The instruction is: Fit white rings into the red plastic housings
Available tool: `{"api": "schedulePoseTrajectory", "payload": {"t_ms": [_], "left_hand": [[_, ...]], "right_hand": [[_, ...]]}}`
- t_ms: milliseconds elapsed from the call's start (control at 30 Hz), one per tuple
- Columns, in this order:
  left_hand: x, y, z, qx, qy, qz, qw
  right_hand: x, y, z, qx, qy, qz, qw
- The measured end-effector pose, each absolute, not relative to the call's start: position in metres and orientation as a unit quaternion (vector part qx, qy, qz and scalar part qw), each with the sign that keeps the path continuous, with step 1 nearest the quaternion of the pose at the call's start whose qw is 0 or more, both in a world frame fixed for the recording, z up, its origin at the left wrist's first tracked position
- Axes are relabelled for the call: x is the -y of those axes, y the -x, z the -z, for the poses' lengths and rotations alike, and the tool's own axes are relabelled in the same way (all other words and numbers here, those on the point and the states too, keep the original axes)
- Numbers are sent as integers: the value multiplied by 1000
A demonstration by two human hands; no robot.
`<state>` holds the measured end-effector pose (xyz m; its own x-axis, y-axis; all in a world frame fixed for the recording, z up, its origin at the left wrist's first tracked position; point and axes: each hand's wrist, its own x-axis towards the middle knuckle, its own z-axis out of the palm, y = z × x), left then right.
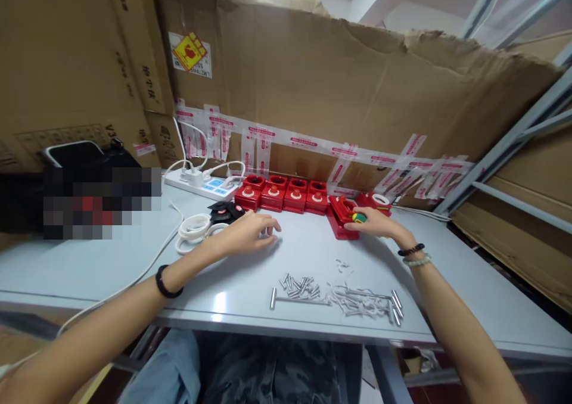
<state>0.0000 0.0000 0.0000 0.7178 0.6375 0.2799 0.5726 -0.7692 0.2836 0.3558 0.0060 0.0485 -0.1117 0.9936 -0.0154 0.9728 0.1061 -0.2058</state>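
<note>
My left hand [254, 232] hovers over or rests on the table, its fingers loosely curled and apart, with nothing in it. Beside it lie white rings [193, 227] and black pieces [223, 211]. My right hand [374, 222] is closed round a green and yellow handle [358, 218], right by a red part [342, 210] that leans on another red piece. Four red units with round knobs [295, 195] stand in a row between the hands. Small metal pins [300, 286], metal T-shaped bars [304, 300] and thin whitish pieces [357, 303] lie near the front edge.
A white power strip [201, 182] with plugs and cables sits at the back left, near a black bag [120, 165]. Tall taped cardboard [313, 82] stands behind the table [134, 255]. A grey metal rack [522, 136] rises on the right.
</note>
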Motion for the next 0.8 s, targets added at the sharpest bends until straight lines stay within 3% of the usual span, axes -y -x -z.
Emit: {"api": "schedulePoseTrajectory", "payload": {"t_ms": [267, 633, 800], "left_hand": [[3, -2, -1, -332, -922, -168, 108], [-1, -18, -8, -277, -929, -242, 41], [-10, -27, -17, -246, -945, -208, 63]], "right_hand": [[28, -350, -66, 775, 621, -117, -12], [33, -302, -57, 877, 470, -99, 13], [30, -290, -49, 899, 430, -72, 31]]}}
